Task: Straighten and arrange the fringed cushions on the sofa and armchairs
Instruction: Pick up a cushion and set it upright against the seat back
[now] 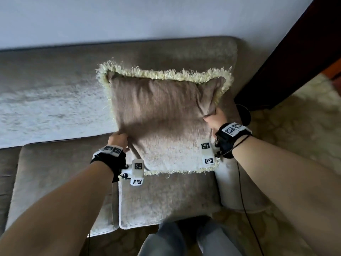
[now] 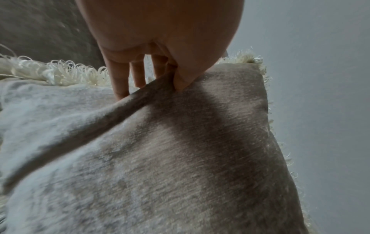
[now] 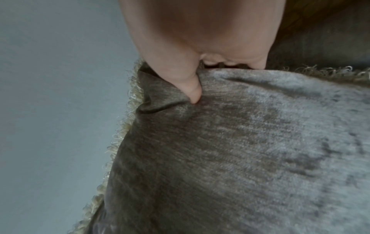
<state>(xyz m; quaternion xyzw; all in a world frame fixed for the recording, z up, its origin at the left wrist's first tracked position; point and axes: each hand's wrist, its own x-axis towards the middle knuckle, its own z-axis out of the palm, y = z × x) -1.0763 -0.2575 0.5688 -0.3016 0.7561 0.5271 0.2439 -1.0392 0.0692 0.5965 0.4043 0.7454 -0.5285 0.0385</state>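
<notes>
A taupe velvet cushion (image 1: 162, 115) with a cream fringe stands tilted over the sofa seat (image 1: 162, 196), its top edge toward the backrest. My left hand (image 1: 119, 140) grips its left edge, thumb on the front and fingers behind; the left wrist view shows that hand (image 2: 170, 79) pinching a fold of the cushion (image 2: 180, 158). My right hand (image 1: 214, 117) grips the right edge and bunches the fabric. In the right wrist view the thumb of that hand (image 3: 192, 90) digs into the cushion (image 3: 240, 150).
The beige sofa backrest (image 1: 55, 71) runs along a pale wall (image 1: 147, 15). The sofa arm (image 1: 232, 182) lies at the right. A dark wooden piece of furniture (image 1: 295, 52) stands right of it, on patterned flooring (image 1: 295, 135). My legs (image 1: 184, 241) are at the sofa's front.
</notes>
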